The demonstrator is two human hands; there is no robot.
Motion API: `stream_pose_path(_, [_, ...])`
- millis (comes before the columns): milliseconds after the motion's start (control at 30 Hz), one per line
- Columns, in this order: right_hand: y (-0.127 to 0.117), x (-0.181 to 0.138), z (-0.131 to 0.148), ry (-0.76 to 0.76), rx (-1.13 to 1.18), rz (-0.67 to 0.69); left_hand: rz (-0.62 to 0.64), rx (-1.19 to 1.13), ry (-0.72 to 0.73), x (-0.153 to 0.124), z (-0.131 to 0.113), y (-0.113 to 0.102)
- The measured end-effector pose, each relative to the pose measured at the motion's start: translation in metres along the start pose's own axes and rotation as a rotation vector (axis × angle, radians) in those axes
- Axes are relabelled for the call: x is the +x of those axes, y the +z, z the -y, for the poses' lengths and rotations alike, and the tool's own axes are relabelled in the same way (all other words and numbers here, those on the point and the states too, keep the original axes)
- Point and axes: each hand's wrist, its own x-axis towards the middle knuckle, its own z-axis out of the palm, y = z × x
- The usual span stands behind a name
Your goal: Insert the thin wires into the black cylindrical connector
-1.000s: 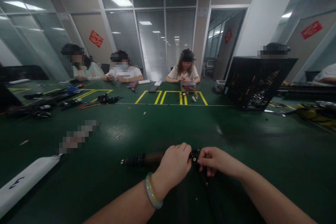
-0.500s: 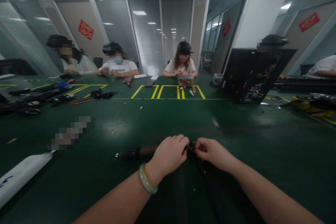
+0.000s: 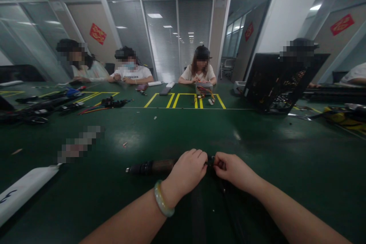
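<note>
A dark, slim electric screwdriver [image 3: 161,166] lies on its side on the green table, its metal nose pointing left. My left hand [image 3: 188,167] is closed over its rear end, palm down. Close beside it, my right hand [image 3: 230,166] pinches at the tail of the tool, thumb against curled fingers. What lies between those fingertips is small and dark, apparently the cable end, but mostly hidden. A black cable [image 3: 228,202] runs from below the right hand toward the table's front edge.
A white-handled item [image 3: 27,187] lies at left, its far part blurred. Black cables [image 3: 57,101] are heaped further back. A black computer case [image 3: 283,80] stands at back right, near a yellow-and-black bundle [image 3: 347,118]. Several people sit across the table [image 3: 183,129].
The view has shifted slightly, moving everything a little to the right. The gap between my hands looks slightly smaller; both keep their grip at the tool's rear end.
</note>
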Motion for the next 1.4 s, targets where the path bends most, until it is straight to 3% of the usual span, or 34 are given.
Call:
stream_pose_path(1167, [-0.002,0.001,0.000,0.057,0.072,0.053,-0.030,-0.035,0.192,0.000,0.012,-0.007])
stream_pose_path(1400, [0.004,0.005,-0.001,0.041,0.060,-0.038,-0.093,0.014,0.081,0.000,0.005,0.001])
